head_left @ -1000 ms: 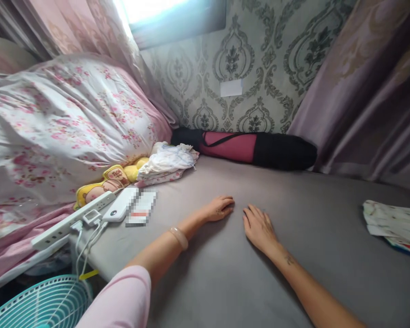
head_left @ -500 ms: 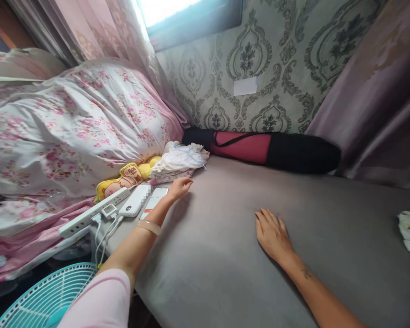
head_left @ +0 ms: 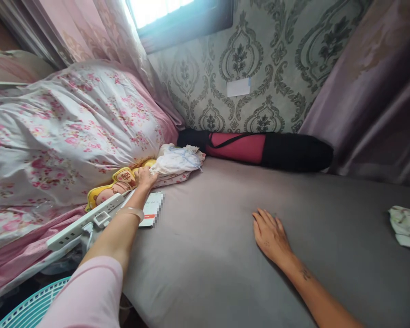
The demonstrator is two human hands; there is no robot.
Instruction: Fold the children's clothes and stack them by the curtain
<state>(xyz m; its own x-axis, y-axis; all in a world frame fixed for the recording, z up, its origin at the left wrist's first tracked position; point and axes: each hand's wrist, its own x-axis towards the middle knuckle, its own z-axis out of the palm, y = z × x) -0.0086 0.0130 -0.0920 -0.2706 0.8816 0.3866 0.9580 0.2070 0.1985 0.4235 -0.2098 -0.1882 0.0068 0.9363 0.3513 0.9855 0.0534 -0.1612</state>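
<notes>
My left hand (head_left: pixel 146 178) reaches to the left end of a crumpled white cloth (head_left: pixel 177 158), its fingers closed on the edge. That cloth lies loosely on a folded pink-patterned cloth (head_left: pixel 172 179). Just left of the hand sits a yellow plush toy (head_left: pixel 106 191) with a cartoon figure. Under my left forearm, a phone (head_left: pixel 151 210) with a lit white screen is partly covered. My right hand (head_left: pixel 271 234) rests flat on the grey bed sheet (head_left: pixel 205 255), fingers stretched out and holding nothing.
A white power strip (head_left: pixel 85 223) with plugs and cables lies along the bed's left edge. Below it stands a turquoise fan (head_left: pixel 37 303). A long black and red bag (head_left: pixel 239 148) lies against the wall. Another folded cloth (head_left: pixel 408 228) is at far right. Floral bedding (head_left: pixel 71 132) is heaped at left.
My left hand has moved left and closed on the white cloth's edge. The forearm now hides the white power bank. My right hand stays flat on the sheet. The view has shifted slightly.
</notes>
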